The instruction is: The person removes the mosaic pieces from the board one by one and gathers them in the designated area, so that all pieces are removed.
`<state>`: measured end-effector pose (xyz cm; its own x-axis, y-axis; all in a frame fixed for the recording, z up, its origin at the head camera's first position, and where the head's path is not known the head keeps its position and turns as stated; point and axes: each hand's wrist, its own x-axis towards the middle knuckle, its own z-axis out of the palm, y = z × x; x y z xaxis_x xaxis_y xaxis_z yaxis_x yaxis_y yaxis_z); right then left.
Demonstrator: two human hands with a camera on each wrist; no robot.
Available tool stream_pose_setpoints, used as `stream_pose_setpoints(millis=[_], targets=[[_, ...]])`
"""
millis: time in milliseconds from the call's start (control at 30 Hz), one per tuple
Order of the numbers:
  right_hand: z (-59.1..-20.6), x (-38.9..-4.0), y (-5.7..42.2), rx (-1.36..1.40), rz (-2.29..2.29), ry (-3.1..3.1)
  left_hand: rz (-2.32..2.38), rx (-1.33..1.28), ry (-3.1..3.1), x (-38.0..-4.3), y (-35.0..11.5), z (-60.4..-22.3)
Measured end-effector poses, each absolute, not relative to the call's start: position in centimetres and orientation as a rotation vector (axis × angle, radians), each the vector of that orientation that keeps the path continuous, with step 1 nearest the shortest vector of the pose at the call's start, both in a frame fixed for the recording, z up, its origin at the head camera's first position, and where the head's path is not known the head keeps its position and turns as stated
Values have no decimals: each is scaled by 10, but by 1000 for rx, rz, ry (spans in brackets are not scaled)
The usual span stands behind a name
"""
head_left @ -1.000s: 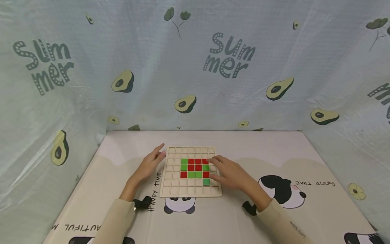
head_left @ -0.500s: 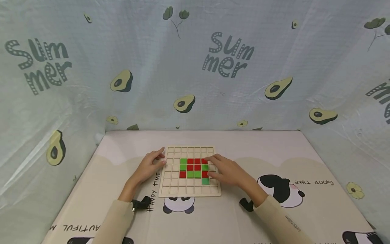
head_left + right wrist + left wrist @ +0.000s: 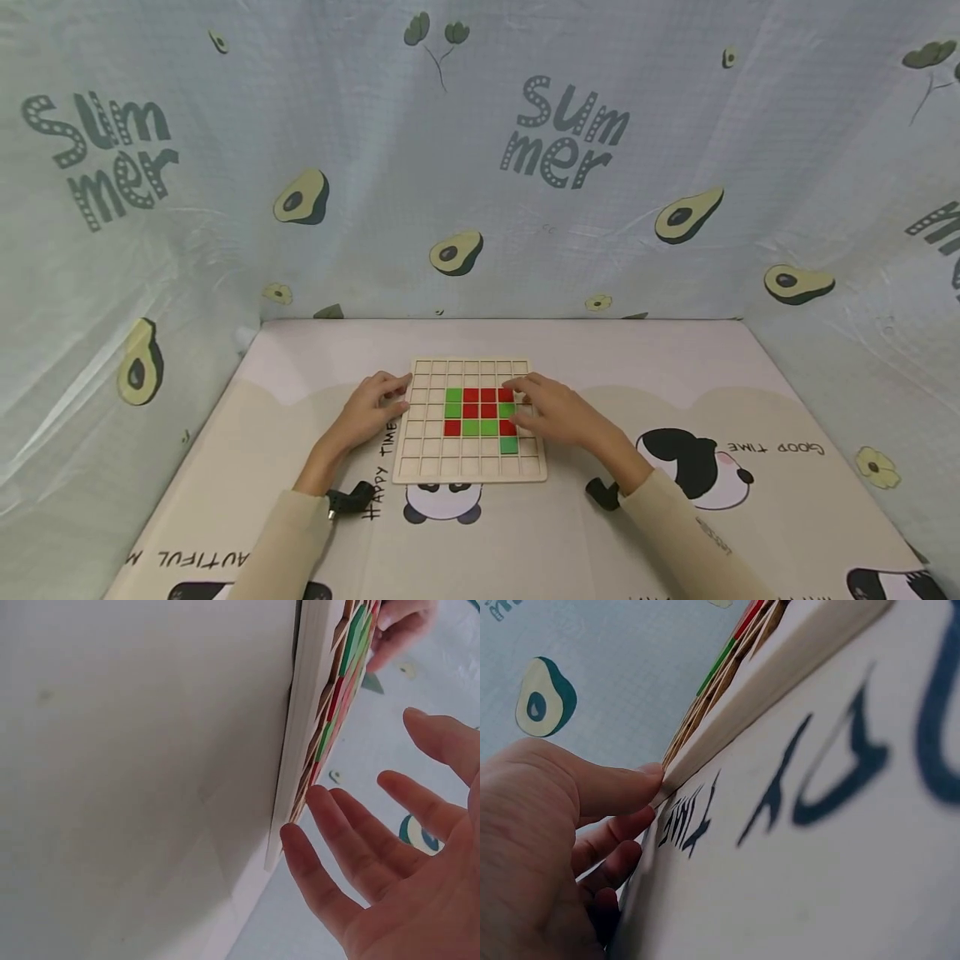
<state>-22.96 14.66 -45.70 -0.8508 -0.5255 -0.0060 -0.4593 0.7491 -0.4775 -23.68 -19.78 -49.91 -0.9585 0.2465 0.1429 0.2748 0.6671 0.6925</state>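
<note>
A square wooden grid board (image 3: pixel 429 450) lies on the tablecloth, with several red tiles (image 3: pixel 480 403) and green tiles (image 3: pixel 480 427) set in its middle cells. One darker green tile (image 3: pixel 508 445) sits alone in the row nearer the person. My left hand (image 3: pixel 369 408) is at the board's left edge; in the left wrist view its thumb (image 3: pixel 622 787) touches the board's corner area, the other fingers loosely bent below. Above the board's right side is my right hand (image 3: pixel 561 412), fingers spread, fingertips over the right-hand tiles. The right wrist view shows this hand (image 3: pixel 405 877) holding nothing.
The tablecloth (image 3: pixel 570 533) has printed pandas and lettering. A pale curtain (image 3: pixel 360 125) with avocados and "summer" print stands behind and at both sides. Black wrist straps with small mounts (image 3: pixel 352 498) show at both sleeves.
My left hand's fingers have come down and drawn in to the board's left edge. The right hand has shifted slightly, its fingers still over the right-hand tiles. The tiles keep their places.
</note>
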Motion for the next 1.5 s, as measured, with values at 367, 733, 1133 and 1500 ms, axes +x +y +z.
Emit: stream_pose_setpoints(millis=[367,733,1133,1500], targets=[[-458,-244,138,-809,-780,2778,-1244,-464,-2839,-237,-202,-499],[-456,-264,116,-899,-769,2788,-1257,-510,-2813,-238,-206,-501],[-450,-276,91,-909,-812,2721,-1269,-519,-2816,-237,-207,-502],[-454,-286,74,-945,-827,2682,-1257,-514,-2823,-237,-207,-501]])
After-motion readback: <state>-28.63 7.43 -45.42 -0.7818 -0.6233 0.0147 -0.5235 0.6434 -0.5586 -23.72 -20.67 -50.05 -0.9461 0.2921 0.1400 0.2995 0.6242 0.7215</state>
